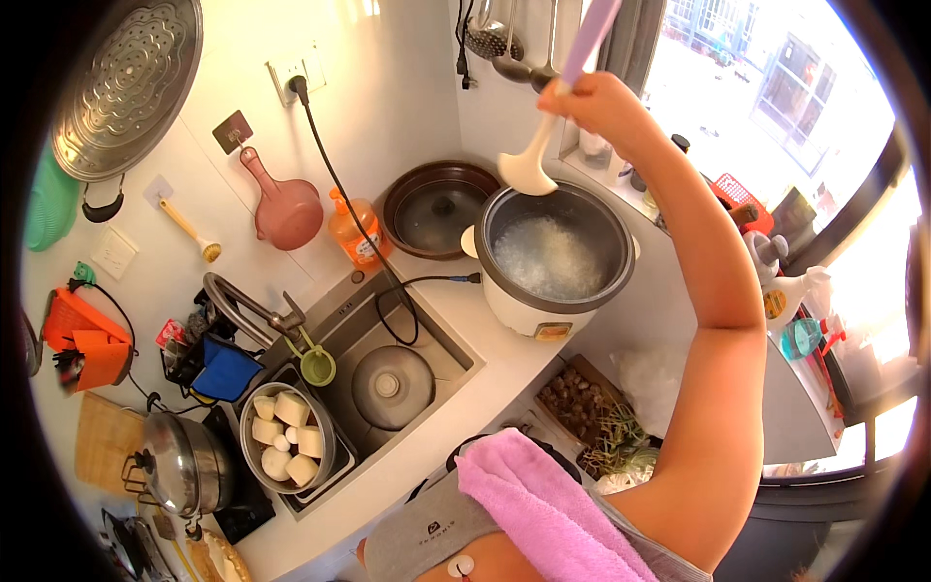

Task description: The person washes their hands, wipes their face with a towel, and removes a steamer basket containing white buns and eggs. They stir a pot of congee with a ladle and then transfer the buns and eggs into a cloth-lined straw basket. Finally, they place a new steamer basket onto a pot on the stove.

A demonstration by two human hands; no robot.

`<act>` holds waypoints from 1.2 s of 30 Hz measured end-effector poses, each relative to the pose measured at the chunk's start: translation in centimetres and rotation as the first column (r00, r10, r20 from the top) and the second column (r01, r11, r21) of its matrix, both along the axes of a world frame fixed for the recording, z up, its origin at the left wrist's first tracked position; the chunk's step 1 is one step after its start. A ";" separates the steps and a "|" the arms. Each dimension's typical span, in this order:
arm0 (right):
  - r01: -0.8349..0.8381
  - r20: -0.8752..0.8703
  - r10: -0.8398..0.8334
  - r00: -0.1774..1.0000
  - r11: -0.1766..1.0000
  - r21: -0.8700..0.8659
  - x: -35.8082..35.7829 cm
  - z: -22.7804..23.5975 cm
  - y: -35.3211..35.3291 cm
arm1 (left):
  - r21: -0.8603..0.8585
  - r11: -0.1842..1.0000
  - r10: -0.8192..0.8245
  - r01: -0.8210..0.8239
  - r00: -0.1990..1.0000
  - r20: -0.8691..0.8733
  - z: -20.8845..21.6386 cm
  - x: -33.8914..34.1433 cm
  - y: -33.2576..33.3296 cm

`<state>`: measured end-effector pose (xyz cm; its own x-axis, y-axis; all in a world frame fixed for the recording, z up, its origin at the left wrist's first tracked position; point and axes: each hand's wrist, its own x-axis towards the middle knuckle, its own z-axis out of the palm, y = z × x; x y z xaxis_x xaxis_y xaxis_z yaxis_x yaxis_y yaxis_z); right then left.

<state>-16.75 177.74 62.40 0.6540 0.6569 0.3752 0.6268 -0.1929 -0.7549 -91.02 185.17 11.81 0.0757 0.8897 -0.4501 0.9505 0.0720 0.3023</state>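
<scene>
1. Clenched around the ladle (527, 175), my right hand (603, 109) is in the upper middle of the frame, fingers wrapped near where the lavender handle meets the cream stem.
2. Ladle angled, its cream head hangs below my fist, at the upper left rim of the cooker (512, 308); whether the two touch, I cannot tell.
3. My left hand is out of view, so I cannot tell what its grip is.
4. White outside and dark inside, the cooker stands on the counter (464, 326), right of the frame's centre, lidless, with cloudy liquid (545, 260) in it.
5. Just left of the cooker sits a brown pot (400, 215), and beside that an orange bottle (354, 233).
6. Left of centre is the sink (454, 361), a round metal lid (393, 400) lying in it; a green cup (317, 367) hangs by the faucet (229, 299).
7. At the sink's left end, a bowl (254, 466) holds white pieces (291, 407).
8. Along the upper left wall hang a pink scoop (288, 215) and a brush (189, 230).
9. Over me, at the lower middle, drapes a pink towel (543, 504).
</scene>
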 end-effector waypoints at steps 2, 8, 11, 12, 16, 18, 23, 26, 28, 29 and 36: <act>-0.032 -0.173 0.011 0.985 0.992 -0.119 -0.1 -1.5 -2.5 | -0.004 1.000 0.001 -0.001 1.000 0.009 0.4 0.1 0.0; 0.110 -0.271 -0.169 0.948 0.969 -0.221 0.2 -6.4 -8.1 | -0.024 1.000 -0.016 0.017 0.999 0.044 1.1 1.2 0.5; 0.213 -0.091 -0.217 0.972 0.975 -0.057 0.8 -9.5 -9.9 | -0.031 0.999 -0.016 0.017 0.999 0.038 1.1 1.3 0.4; 0.239 -0.018 -0.239 0.971 0.970 0.034 0.8 -10.2 -10.3 | -0.030 0.999 -0.017 0.019 0.999 0.041 1.1 1.3 0.4; 0.209 -0.225 -0.219 0.949 0.976 -0.068 -1.0 -10.4 -12.8 | -0.048 0.999 -0.020 0.022 0.998 0.060 1.4 1.6 0.4; 0.162 -0.219 -0.188 0.957 0.978 -0.132 -1.2 -11.3 -14.1 | -0.062 0.998 -0.025 0.029 0.998 0.066 1.3 2.2 0.5; 0.047 -0.363 -0.081 0.928 0.994 -0.102 -4.1 -13.7 -15.3 | -0.112 0.993 -0.024 0.039 0.992 0.128 1.7 3.5 0.6; -0.007 -0.346 -0.033 0.938 0.994 -0.112 -5.8 -14.7 -15.6 | -0.194 0.980 0.020 0.042 0.952 0.306 3.6 5.5 1.3; -0.029 -0.218 -0.005 0.976 0.988 -0.154 -6.7 -15.3 -15.5 | -0.270 0.960 0.076 0.077 0.854 0.514 7.4 8.1 2.1; 0.008 -0.121 -0.031 0.992 0.983 -0.183 -7.4 -15.3 -15.2 | -0.288 0.953 0.101 0.100 0.788 0.607 10.9 10.1 2.3; -0.015 0.007 0.016 1.000 0.988 -0.154 -9.1 -15.0 -14.7 | 0.457 0.743 -0.491 0.489 -0.067 0.869 37.3 20.4 1.9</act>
<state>-25.85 163.03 47.40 0.6406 0.7172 0.2743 0.6369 -0.2968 -0.7115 -70.59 187.06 49.13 0.8213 0.4191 0.3871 -0.2913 -0.2754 0.9162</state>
